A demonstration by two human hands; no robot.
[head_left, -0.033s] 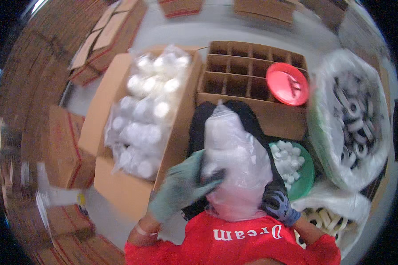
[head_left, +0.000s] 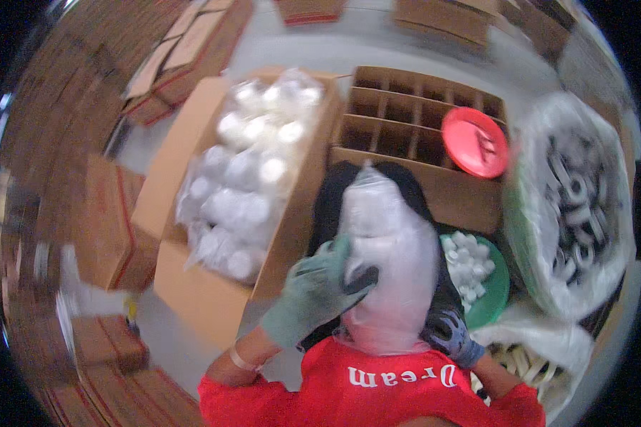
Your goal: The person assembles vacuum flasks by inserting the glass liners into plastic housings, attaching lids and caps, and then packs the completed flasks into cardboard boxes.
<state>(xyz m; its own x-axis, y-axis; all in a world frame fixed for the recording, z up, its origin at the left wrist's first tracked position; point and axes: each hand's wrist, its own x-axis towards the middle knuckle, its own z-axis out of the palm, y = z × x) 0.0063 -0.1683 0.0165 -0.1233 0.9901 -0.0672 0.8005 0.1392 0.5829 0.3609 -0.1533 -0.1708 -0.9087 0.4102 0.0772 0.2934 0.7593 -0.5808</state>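
Observation:
A clear plastic bag (head_left: pixel 399 263) filled with whitish things lies upright along my lap, its tip pointing away from me. What is inside is blurred. My left hand (head_left: pixel 324 285), in a green glove with dark fingertips, grips the bag's left side, thumb across its front. At the bag's lower right edge, my right hand (head_left: pixel 452 338), in a blue-grey and black glove, has its fingers curled against the plastic. To the left, an open carton (head_left: pixel 303 192) holds several bagged, white round-topped containers (head_left: pixel 246 171).
Ahead stands a divided carton (head_left: pixel 434 192) with a red dish (head_left: pixel 466 153) on its right corner. On the right are a green basin (head_left: pixel 498 288) of small white caps (head_left: pixel 466 263), a plastic-lined sack (head_left: pixel 527 235) of grey-white rings, and another sack (head_left: pixel 573 341) with cream pieces.
The whole view has shifted slightly, with the cartons now a little further right. My left hand has moved slightly up along the bag; both hands stay at it.

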